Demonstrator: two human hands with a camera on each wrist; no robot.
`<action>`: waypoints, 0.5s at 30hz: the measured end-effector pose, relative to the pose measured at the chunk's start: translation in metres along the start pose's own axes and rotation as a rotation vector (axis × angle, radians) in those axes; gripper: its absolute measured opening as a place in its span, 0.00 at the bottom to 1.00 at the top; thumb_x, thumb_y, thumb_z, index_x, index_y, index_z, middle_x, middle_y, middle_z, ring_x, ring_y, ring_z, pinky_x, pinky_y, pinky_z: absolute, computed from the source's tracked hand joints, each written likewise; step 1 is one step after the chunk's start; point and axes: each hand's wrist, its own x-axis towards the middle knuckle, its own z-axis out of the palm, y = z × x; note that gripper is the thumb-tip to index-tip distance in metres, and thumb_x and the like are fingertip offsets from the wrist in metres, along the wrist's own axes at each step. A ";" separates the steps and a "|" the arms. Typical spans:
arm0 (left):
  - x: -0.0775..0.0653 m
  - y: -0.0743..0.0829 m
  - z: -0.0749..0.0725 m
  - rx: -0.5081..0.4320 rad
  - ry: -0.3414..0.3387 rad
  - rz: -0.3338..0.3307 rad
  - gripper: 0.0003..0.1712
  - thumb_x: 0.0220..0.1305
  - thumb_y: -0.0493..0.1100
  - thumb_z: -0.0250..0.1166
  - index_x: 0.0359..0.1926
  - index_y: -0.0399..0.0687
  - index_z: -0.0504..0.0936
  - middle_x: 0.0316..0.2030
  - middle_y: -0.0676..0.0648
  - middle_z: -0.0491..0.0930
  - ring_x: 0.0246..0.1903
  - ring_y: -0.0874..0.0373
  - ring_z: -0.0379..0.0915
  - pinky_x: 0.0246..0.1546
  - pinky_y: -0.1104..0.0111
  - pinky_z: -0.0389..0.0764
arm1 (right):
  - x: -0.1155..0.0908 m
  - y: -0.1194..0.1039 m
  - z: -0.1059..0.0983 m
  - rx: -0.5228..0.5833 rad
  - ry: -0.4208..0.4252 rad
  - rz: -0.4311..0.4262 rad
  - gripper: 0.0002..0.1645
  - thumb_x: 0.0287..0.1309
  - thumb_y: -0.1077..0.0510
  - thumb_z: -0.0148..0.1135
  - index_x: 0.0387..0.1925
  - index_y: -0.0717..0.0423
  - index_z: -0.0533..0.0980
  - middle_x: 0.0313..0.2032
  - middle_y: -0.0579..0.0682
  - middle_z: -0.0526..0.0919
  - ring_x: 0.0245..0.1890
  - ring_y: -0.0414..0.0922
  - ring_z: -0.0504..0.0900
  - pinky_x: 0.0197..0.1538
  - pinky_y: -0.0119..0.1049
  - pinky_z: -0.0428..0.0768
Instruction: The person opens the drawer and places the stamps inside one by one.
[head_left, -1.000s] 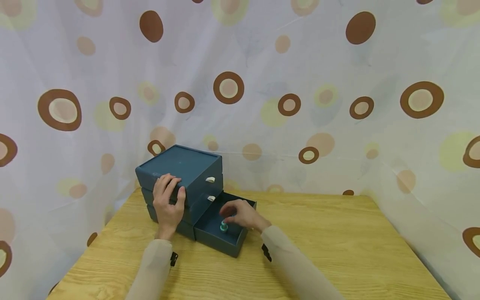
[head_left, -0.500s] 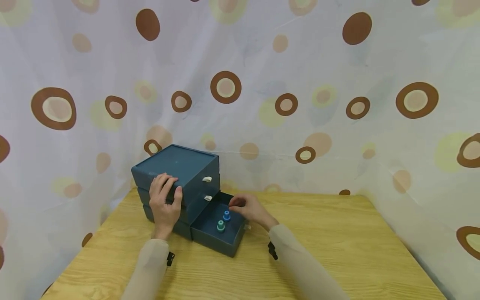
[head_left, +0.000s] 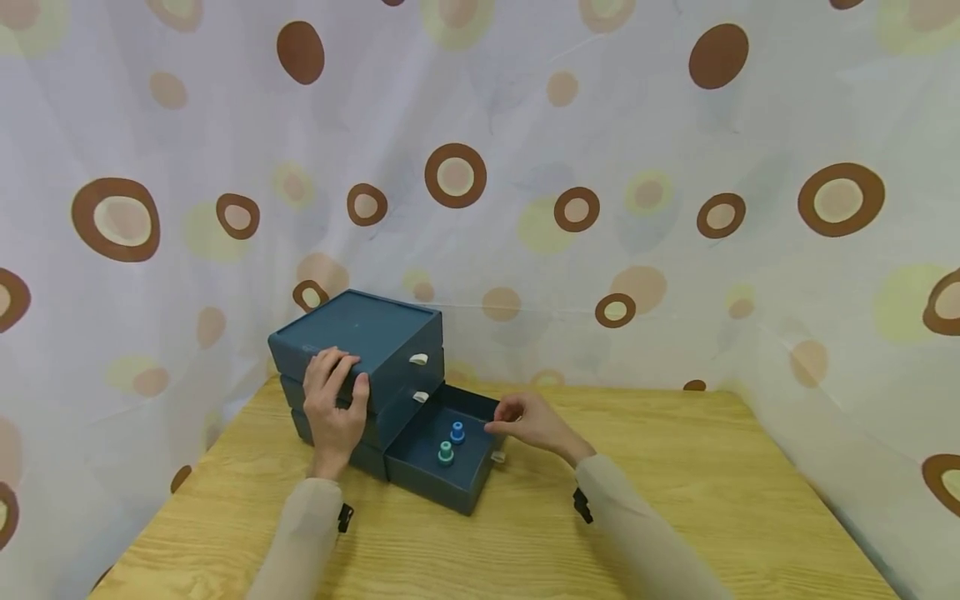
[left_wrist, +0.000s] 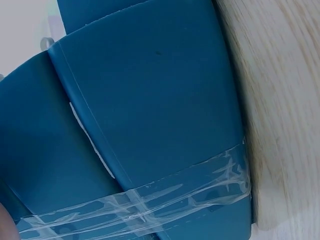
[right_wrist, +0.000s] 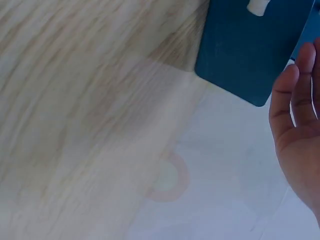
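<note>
My left hand (head_left: 335, 419) rests against the near side of a dark blue drawer unit (head_left: 367, 321), its fingers over the top edge and its thumb near the front corner. The bottom drawer (head_left: 427, 490) is pulled out. Inside it stand two small peg-shaped pieces with wide round bases, one blue (head_left: 457, 432) and one teal (head_left: 446, 454). Over the drawer's front wall hovers my right hand (head_left: 536, 423), fingers loosely bent, with nothing visible in it. The right wrist view has the right hand's fingers (right_wrist: 285, 92) beside the drawer front (right_wrist: 245, 60).
White pull tabs (head_left: 419, 359) stick out from the drawer fronts, one on the open drawer (head_left: 498, 457) too. Clear tape (left_wrist: 200, 187) wraps the unit's side. The wooden table (head_left: 637, 475) extends to the right, and a patterned curtain (head_left: 525, 125) hangs behind.
My right hand has moved right, from inside the open drawer to above its front wall. The blue piece, hidden at first, now stands uncovered near the teal one. The left hand stays put.
</note>
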 end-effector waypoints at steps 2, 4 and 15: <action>0.000 0.000 0.000 -0.005 -0.002 0.003 0.19 0.66 0.50 0.60 0.42 0.39 0.87 0.44 0.35 0.82 0.55 0.38 0.74 0.67 0.42 0.62 | -0.003 0.004 -0.002 0.001 -0.040 0.014 0.11 0.56 0.49 0.70 0.27 0.50 0.80 0.27 0.48 0.83 0.26 0.48 0.80 0.32 0.32 0.77; 0.000 0.000 0.001 -0.008 -0.004 0.003 0.19 0.66 0.51 0.60 0.42 0.40 0.87 0.44 0.36 0.82 0.55 0.38 0.74 0.67 0.42 0.61 | -0.006 0.007 -0.003 0.004 -0.082 0.023 0.10 0.56 0.50 0.71 0.27 0.50 0.81 0.27 0.49 0.84 0.27 0.48 0.80 0.32 0.32 0.78; -0.001 0.001 -0.002 0.011 -0.011 -0.017 0.19 0.66 0.50 0.60 0.43 0.40 0.87 0.45 0.36 0.82 0.55 0.39 0.73 0.67 0.43 0.61 | -0.008 0.019 -0.001 0.032 -0.203 0.028 0.05 0.57 0.58 0.69 0.35 0.54 0.84 0.36 0.49 0.88 0.35 0.41 0.86 0.40 0.32 0.84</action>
